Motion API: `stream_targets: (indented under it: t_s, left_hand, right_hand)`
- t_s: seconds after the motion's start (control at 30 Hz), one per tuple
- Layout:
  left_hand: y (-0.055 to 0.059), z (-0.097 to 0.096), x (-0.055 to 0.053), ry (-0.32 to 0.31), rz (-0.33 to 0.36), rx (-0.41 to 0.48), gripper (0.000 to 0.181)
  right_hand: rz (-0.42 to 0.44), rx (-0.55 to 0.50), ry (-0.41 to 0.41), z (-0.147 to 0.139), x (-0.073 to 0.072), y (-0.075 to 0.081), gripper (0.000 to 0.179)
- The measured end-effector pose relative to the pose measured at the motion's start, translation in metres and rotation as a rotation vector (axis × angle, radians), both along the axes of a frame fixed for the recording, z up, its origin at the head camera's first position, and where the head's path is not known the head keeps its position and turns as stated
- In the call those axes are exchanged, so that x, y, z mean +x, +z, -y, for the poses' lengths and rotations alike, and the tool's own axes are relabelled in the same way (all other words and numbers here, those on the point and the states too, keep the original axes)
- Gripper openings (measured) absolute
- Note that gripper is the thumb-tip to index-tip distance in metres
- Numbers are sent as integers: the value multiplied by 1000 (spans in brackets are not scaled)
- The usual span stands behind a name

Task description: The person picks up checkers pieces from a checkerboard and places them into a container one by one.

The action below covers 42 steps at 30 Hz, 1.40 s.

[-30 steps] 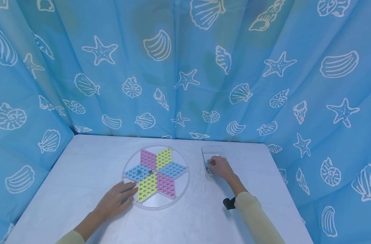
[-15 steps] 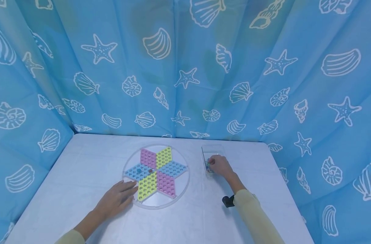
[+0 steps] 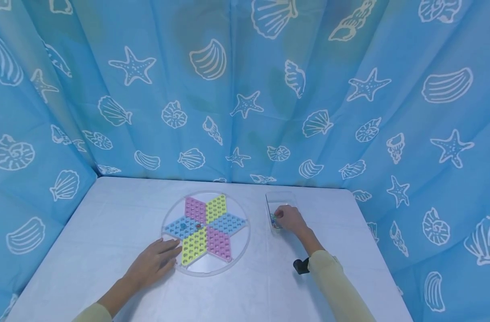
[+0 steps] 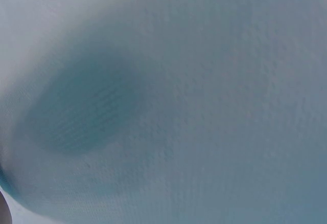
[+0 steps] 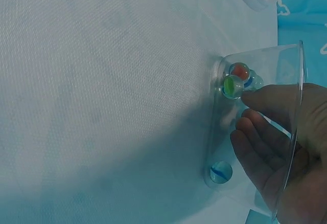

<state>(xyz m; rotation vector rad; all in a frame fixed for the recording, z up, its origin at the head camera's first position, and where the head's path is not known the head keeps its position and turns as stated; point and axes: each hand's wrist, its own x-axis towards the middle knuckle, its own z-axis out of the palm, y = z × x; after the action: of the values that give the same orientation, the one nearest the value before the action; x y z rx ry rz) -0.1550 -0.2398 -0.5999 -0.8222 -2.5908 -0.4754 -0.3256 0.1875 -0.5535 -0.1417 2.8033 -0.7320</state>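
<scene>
My right hand [image 3: 290, 218] reaches into a clear plastic box [image 3: 280, 195], fingers bent downward. In the right wrist view its thumb tip meets a clear marble with a green swirl [image 5: 232, 87], beside a red marble [image 5: 239, 71] and a pale clear one [image 5: 255, 81]. Whether a hidden fingertip pinches the green marble I cannot tell. A blue-swirled marble [image 5: 221, 172] lies at the box's other end. My left hand [image 3: 156, 263] lies with extended fingers at the near-left rim of a round Chinese checkers board [image 3: 238, 241]. A teal marble [image 3: 183, 226] and a red-brown marble [image 3: 198, 226] sit on the board.
Both stand on a white-covered table [image 3: 265, 286], the box to the right of the board. A blue seashell-print curtain [image 3: 245, 129] rises behind and along both sides. A black device [image 3: 301, 266] is at my right wrist. Blurred fabric [image 4: 204, 106] fills most of the left wrist view.
The right hand stays in the box with only slight finger movement. The left hand keeps its place at the board's rim, and the marbles on the board have not moved.
</scene>
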Motion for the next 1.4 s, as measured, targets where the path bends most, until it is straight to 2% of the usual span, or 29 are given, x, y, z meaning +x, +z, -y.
stream_targets:
  t_s: [0.17, 0.3, 0.57, 0.8, 1.1, 1.4]
  left_hand:
    - [-2, 2, 1, 0, 9, -9, 34]
    - [-3, 3, 0, 2, 17, -13, 34]
    - [-4, 4, -1, 2, 4, -12, 33]
    - [-4, 5, 1, 14, 13, -23, 33]
    - [-5, 4, 0, -5, -20, 3, 33]
    - [-6, 4, -2, -9, -26, 0, 34]
  right_hand:
    - [9, -3, -3, -1, 1, 3, 20]
    - [-16, -4, 17, -4, 4, 9, 20]
    - [-134, -82, 74, 1, 8, 30, 21]
    - [-237, -171, 131, 28, 18, 48, 15]
    - [-232, -284, 166, 72, 38, 56, 17]
    - [-164, -335, 207, 105, 51, 48, 21]
